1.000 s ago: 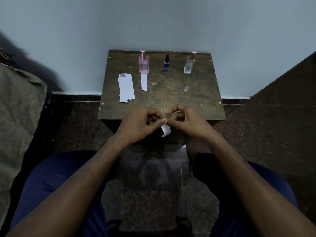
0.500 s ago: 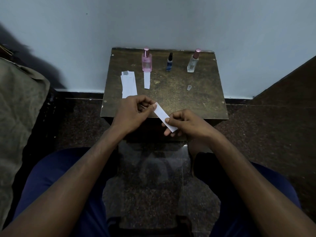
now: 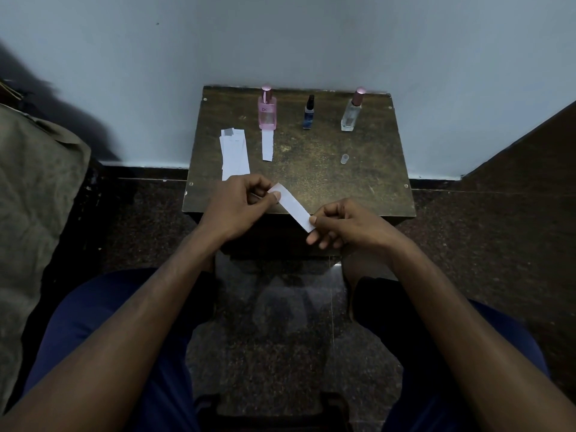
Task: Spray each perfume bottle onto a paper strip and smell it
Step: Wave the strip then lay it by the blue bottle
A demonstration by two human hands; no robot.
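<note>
— Which way does the paper strip [image 3: 293, 207] lie?
— Slantwise over the table's near edge, its long axis running from upper left to lower right; the left hand [image 3: 237, 207] pinches the far end, the right hand [image 3: 343, 224] pinches the near end, both with fingers curled, forearms reaching in from below.
— And on the table [image 3: 311, 169]?
— A pink bottle [image 3: 267, 112] marked "DC" with a used strip [image 3: 267, 145] pointing toward the person, a small blue bottle [image 3: 308, 113], a clear bottle [image 3: 350, 112] — all upright — plus a clear cap [image 3: 344, 159] and a stack of strips [image 3: 234, 152] at the left
</note>
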